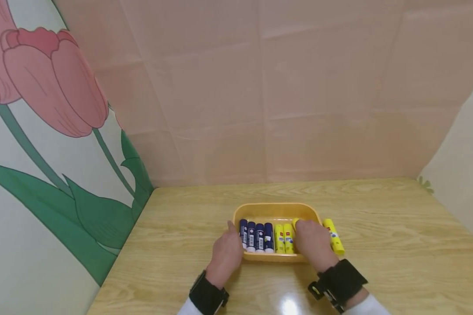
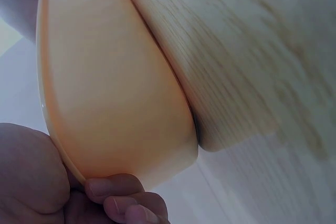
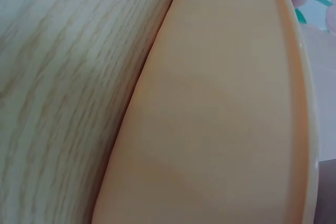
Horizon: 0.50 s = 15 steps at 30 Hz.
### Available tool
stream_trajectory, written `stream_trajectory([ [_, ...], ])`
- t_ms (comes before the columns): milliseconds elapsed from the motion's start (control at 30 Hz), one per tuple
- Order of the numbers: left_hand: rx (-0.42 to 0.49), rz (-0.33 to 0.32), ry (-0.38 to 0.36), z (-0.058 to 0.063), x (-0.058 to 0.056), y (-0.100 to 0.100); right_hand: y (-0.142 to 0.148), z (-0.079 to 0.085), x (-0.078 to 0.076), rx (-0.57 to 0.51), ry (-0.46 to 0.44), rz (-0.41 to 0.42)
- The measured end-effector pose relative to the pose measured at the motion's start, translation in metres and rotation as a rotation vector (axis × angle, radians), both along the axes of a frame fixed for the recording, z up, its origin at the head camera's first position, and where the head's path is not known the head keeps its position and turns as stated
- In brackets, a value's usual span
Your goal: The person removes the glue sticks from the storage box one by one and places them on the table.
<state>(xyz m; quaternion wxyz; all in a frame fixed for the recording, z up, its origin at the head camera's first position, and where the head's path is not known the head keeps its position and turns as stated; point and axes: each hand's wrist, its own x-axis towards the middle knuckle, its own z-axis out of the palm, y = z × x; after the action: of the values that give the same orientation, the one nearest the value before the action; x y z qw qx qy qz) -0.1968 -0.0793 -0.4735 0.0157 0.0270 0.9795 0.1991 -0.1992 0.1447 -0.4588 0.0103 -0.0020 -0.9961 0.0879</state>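
Observation:
A yellow-orange plastic tray [image 1: 273,258] holds a row of dark blue glue sticks [image 1: 259,237] on the left and yellow glue sticks [image 1: 284,239] beside them. My left hand [image 1: 226,248] grips the tray's left front corner; in the left wrist view its fingers [image 2: 116,188] curl against the outside, just under the rim. Over the tray's right end, my right hand [image 1: 313,245] holds another yellow glue stick [image 1: 295,222], mostly hidden by the hand. Only the tray's outer wall [image 3: 210,103] fills the right wrist view.
One yellow glue stick [image 1: 334,236] lies on the wood-grain table [image 1: 394,245], just right of the tray. Behind stands a pinkish covered wall [image 1: 268,96]; a tulip-painted panel [image 1: 55,83] rises at the left.

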Motion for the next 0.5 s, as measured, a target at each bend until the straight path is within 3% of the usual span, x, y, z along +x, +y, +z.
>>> stream_trajectory([
  [500, -0.027, -0.018, 0.044, -0.002, -0.0008, -0.0003, -0.0004, -0.0025, -0.0063, 0.054, 0.006, 0.014],
])
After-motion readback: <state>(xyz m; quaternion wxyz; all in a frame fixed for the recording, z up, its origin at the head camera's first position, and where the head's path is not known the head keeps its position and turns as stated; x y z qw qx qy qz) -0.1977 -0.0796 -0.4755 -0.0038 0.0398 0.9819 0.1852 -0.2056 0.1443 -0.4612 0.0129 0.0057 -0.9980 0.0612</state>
